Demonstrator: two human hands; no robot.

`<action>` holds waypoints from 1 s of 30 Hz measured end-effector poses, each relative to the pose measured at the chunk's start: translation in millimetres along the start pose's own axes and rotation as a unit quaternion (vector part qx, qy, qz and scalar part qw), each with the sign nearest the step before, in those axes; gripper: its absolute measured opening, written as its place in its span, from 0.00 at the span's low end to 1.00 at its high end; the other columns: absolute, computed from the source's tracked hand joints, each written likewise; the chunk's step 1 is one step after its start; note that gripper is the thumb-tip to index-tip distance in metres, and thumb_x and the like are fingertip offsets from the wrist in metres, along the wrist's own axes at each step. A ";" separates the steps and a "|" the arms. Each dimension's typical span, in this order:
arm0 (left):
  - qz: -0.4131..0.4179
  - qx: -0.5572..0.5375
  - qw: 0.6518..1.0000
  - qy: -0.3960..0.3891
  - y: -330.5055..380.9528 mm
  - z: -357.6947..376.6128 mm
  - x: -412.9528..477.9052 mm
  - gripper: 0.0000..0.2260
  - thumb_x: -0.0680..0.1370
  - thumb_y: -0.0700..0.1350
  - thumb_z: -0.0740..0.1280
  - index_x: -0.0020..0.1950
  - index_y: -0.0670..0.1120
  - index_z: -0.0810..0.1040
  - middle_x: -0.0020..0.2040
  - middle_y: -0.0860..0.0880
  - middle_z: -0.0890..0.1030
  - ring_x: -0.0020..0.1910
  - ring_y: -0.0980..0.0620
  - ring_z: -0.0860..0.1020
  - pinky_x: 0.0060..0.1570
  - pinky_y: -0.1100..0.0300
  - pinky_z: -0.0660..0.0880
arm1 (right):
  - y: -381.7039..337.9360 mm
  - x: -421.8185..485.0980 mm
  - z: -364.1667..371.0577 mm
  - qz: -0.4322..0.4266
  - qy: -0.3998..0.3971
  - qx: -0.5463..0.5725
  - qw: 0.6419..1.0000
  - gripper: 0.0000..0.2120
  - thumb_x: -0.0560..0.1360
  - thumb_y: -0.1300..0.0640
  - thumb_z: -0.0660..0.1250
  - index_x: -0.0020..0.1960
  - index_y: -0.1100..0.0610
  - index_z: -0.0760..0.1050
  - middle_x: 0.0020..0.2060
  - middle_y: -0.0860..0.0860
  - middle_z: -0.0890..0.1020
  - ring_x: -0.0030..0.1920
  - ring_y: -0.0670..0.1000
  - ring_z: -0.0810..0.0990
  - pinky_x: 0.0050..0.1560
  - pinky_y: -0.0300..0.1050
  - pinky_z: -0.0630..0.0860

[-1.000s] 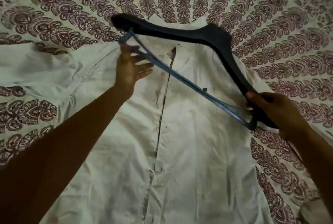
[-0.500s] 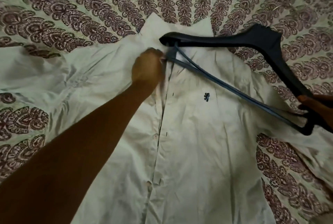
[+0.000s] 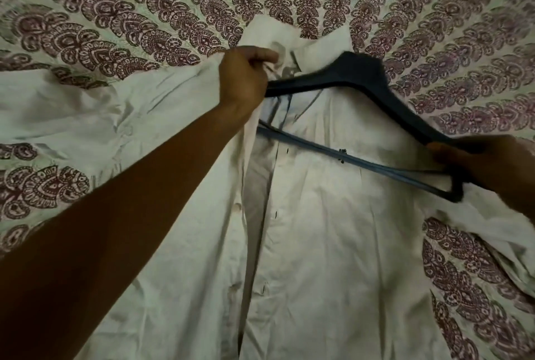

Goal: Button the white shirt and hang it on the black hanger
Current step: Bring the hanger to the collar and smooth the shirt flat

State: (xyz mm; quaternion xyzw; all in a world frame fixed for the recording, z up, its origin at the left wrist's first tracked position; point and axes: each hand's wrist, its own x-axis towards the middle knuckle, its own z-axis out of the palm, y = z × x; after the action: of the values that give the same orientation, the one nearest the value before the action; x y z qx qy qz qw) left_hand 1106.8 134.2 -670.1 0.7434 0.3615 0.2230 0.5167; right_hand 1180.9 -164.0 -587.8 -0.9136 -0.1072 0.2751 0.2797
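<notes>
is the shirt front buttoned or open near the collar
Open: the left hand lifts one edge of the white shirt, leaving a shadowed gap.

We see two bare arms reaching in from the lower corners, with no sleeve showing on either one. Our left hand (image 3: 246, 82) wears no glove, ring or band that we can make out, and the wrist behind it carries no watch or bracelet. The left forearm is long, smooth and uncovered all the way to the frame's edge. Our right hand (image 3: 489, 165) is likewise bare, though blur and dim light hide its finer details.
</notes>
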 end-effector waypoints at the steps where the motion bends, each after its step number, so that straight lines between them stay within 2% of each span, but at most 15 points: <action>1: 0.019 -0.007 1.000 -0.015 1.5 3.9 -2.3 0.15 0.74 0.29 0.57 0.46 0.40 0.83 0.45 0.49 0.82 0.49 0.52 0.80 0.58 0.64 0.74 | -17.7 11.6 13.7 0.028 -0.001 -0.019 0.999 0.24 0.67 0.39 0.69 0.49 0.60 0.82 0.32 0.56 0.79 0.31 0.52 0.72 0.37 0.44 0.69; 4: 0.056 -0.025 0.997 -0.050 2.8 8.9 -11.8 0.14 0.75 0.30 0.58 0.48 0.40 0.82 0.46 0.48 0.82 0.50 0.52 0.81 0.57 0.65 0.74 | -39.3 56.9 48.0 -0.033 0.023 -0.045 0.998 0.21 0.71 0.45 0.69 0.47 0.65 0.81 0.39 0.64 0.82 0.33 0.54 0.73 0.37 0.42 0.67; 8: 0.097 0.014 0.992 -0.076 -13.5 3.1 -15.0 0.15 0.74 0.30 0.57 0.51 0.38 0.81 0.48 0.48 0.81 0.50 0.54 0.79 0.53 0.74 0.71 | -67.2 96.1 63.0 -0.086 0.043 -0.084 0.992 0.22 0.71 0.43 0.69 0.47 0.63 0.82 0.36 0.58 0.80 0.32 0.51 0.73 0.33 0.42 0.67; 10: 0.149 0.083 0.977 -0.127 -25.3 -0.2 -12.4 0.11 0.76 0.36 0.61 0.53 0.41 0.81 0.52 0.49 0.81 0.54 0.51 0.78 0.57 0.66 0.71 | -80.4 109.7 58.1 -0.100 0.049 -0.103 0.988 0.21 0.71 0.43 0.69 0.49 0.62 0.81 0.33 0.56 0.77 0.29 0.48 0.70 0.29 0.39 0.64; 11: 0.203 0.166 0.955 -0.143 -31.1 0.0 -12.1 0.11 0.76 0.44 0.63 0.55 0.45 0.81 0.56 0.50 0.80 0.56 0.48 0.76 0.60 0.58 0.69 | -83.7 116.4 55.1 -0.100 0.045 -0.100 0.989 0.21 0.70 0.44 0.70 0.50 0.62 0.81 0.33 0.55 0.77 0.29 0.47 0.71 0.28 0.38 0.64; 13: 0.337 0.335 0.869 -0.142 -37.4 4.7 -13.4 0.17 0.74 0.58 0.61 0.57 0.51 0.80 0.60 0.52 0.79 0.61 0.45 0.73 0.61 0.53 0.56 | -91.2 126.2 50.7 -0.099 0.026 -0.080 0.991 0.21 0.69 0.45 0.71 0.52 0.62 0.81 0.32 0.54 0.80 0.28 0.44 0.74 0.26 0.35 0.69; 15: 0.393 0.365 0.827 -0.170 -37.4 13.8 -13.5 0.20 0.74 0.57 0.60 0.61 0.51 0.78 0.57 0.49 0.81 0.60 0.43 0.75 0.63 0.50 0.51 | -94.8 133.8 48.0 -0.092 0.018 -0.056 0.994 0.22 0.67 0.47 0.73 0.55 0.61 0.80 0.29 0.48 0.80 0.25 0.41 0.75 0.21 0.28 0.70; 17: 0.359 0.341 0.849 -0.182 -34.2 21.8 -11.6 0.18 0.76 0.49 0.59 0.62 0.49 0.77 0.53 0.46 0.82 0.57 0.43 0.76 0.65 0.45 0.52 | -93.9 137.2 46.1 -0.066 0.030 0.024 0.997 0.23 0.69 0.46 0.72 0.56 0.61 0.78 0.33 0.49 0.78 0.29 0.41 0.77 0.22 0.28 0.71; 19: 0.329 0.282 0.886 -0.163 -32.3 26.4 -12.1 0.16 0.75 0.44 0.59 0.60 0.47 0.79 0.52 0.45 0.81 0.55 0.44 0.77 0.62 0.49 0.55 | -85.3 140.4 44.1 -0.016 0.064 0.128 0.990 0.20 0.75 0.44 0.66 0.50 0.62 0.76 0.37 0.50 0.80 0.38 0.44 0.82 0.28 0.34 0.77; 21: 0.335 0.216 0.908 -0.127 -29.9 29.2 -14.1 0.14 0.75 0.41 0.61 0.58 0.45 0.80 0.49 0.45 0.81 0.51 0.47 0.77 0.52 0.58 0.56 | -70.4 131.8 47.8 0.050 0.113 0.308 0.943 0.15 0.80 0.50 0.58 0.46 0.61 0.72 0.36 0.53 0.81 0.40 0.51 0.82 0.34 0.41 0.80; 22: 0.333 0.195 0.915 -0.113 -26.9 29.2 -14.2 0.14 0.75 0.40 0.62 0.58 0.44 0.80 0.48 0.45 0.81 0.51 0.49 0.76 0.48 0.60 0.55 | -63.1 124.3 54.0 0.057 0.138 0.341 0.928 0.12 0.80 0.54 0.56 0.43 0.60 0.71 0.35 0.53 0.79 0.38 0.50 0.80 0.33 0.39 0.79; 25: 0.323 0.171 0.925 -0.104 -24.2 28.5 -11.4 0.14 0.76 0.40 0.61 0.60 0.46 0.78 0.50 0.47 0.80 0.52 0.53 0.73 0.45 0.61 0.54 | -54.1 99.7 113.0 0.007 0.192 0.177 0.965 0.10 0.77 0.62 0.57 0.37 0.56 0.70 0.33 0.51 0.74 0.32 0.47 0.74 0.35 0.36 0.73; 27: 0.320 0.159 0.928 -0.109 -23.3 26.2 -11.5 0.14 0.77 0.40 0.60 0.61 0.46 0.78 0.50 0.48 0.79 0.52 0.56 0.71 0.46 0.60 0.54 | -60.3 84.5 157.4 -0.102 0.199 0.074 0.972 0.06 0.76 0.60 0.61 0.46 0.60 0.76 0.40 0.56 0.80 0.39 0.52 0.79 0.41 0.40 0.75; 28: 0.317 0.153 0.929 -0.113 -22.0 24.2 -12.3 0.15 0.77 0.40 0.60 0.62 0.46 0.77 0.50 0.49 0.78 0.52 0.56 0.71 0.48 0.60 0.56 | -65.4 80.3 177.4 -0.158 0.166 0.015 0.973 0.10 0.75 0.56 0.63 0.53 0.60 0.75 0.46 0.56 0.81 0.45 0.53 0.79 0.45 0.40 0.75; 30: 0.310 0.147 0.932 -0.120 -19.2 21.9 -14.4 0.15 0.78 0.40 0.58 0.63 0.46 0.76 0.51 0.49 0.78 0.53 0.55 0.73 0.55 0.55 0.60 | -75.1 81.3 201.7 -0.166 0.145 -0.148 0.964 0.19 0.74 0.48 0.64 0.61 0.57 0.70 0.56 0.55 0.76 0.54 0.55 0.76 0.51 0.45 0.73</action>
State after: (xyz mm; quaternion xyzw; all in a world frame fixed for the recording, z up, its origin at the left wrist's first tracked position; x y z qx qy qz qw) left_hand 1107.1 113.8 -695.4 0.9073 0.0772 0.2259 0.3462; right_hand 1131.4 17.2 -720.7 -0.9443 -0.2547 0.0708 0.1959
